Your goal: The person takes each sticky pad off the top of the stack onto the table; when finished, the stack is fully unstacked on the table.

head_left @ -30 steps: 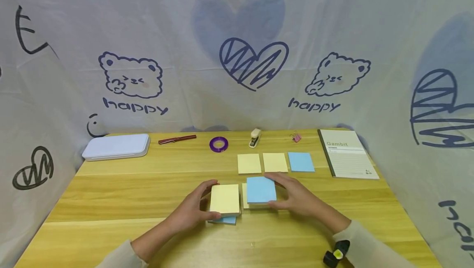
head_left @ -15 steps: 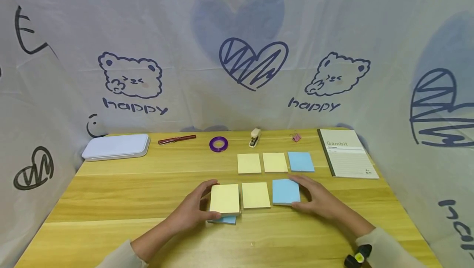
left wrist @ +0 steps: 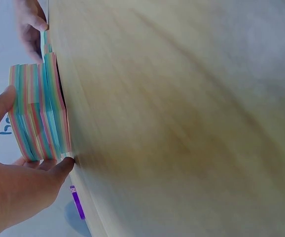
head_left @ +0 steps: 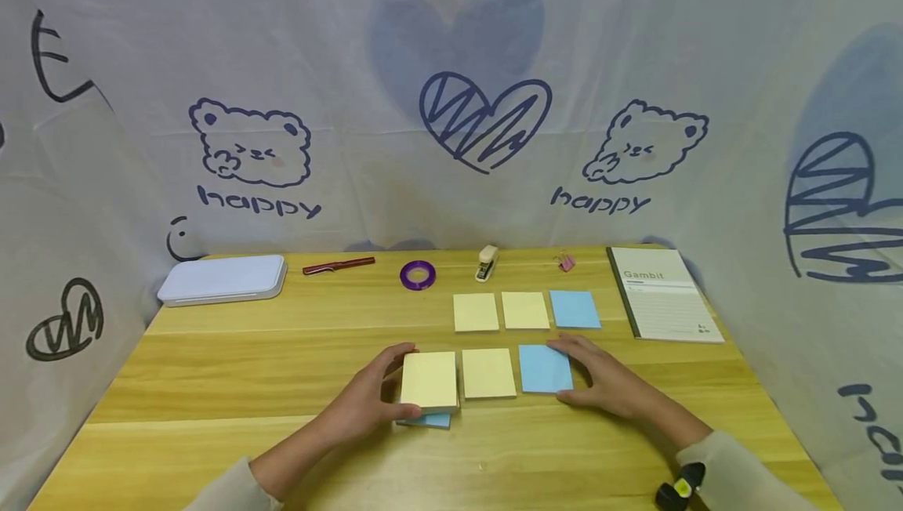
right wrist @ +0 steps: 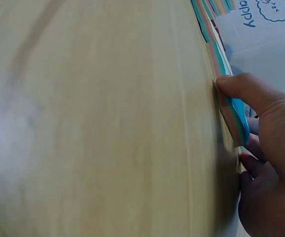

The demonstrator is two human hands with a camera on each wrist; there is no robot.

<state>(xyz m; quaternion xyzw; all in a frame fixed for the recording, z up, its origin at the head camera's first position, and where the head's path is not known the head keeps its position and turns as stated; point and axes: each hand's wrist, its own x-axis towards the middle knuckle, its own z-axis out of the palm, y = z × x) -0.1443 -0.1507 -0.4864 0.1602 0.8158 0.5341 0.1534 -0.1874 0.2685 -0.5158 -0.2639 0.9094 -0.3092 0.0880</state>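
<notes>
My left hand (head_left: 370, 393) grips a stack of sticky note pads (head_left: 429, 379), yellow on top, thumb at the front edge and fingers behind. A blue pad pokes out at the bottom of that stack. In the left wrist view the stack's striped, many-coloured sides (left wrist: 39, 108) show. Just right of it lies a yellow sticky note pad (head_left: 488, 374). My right hand (head_left: 607, 378) pinches a blue sticky note pad (head_left: 545, 368) on the table; its thumb (right wrist: 236, 85) touches the near edge in the right wrist view, with the fingers behind.
Behind stand two yellow pads (head_left: 476, 313) (head_left: 525, 310) and a blue pad (head_left: 574, 309) in a row. Along the back lie a white case (head_left: 222, 279), a red pen (head_left: 339, 266), purple tape (head_left: 418, 275), a stapler (head_left: 486, 262), a pink binder clip (head_left: 565, 262) and a notebook (head_left: 663, 293).
My right hand has carried the blue pad rightward from above the yellow pad and down onto the table beside it. The left hand and its stack have stayed put.
</notes>
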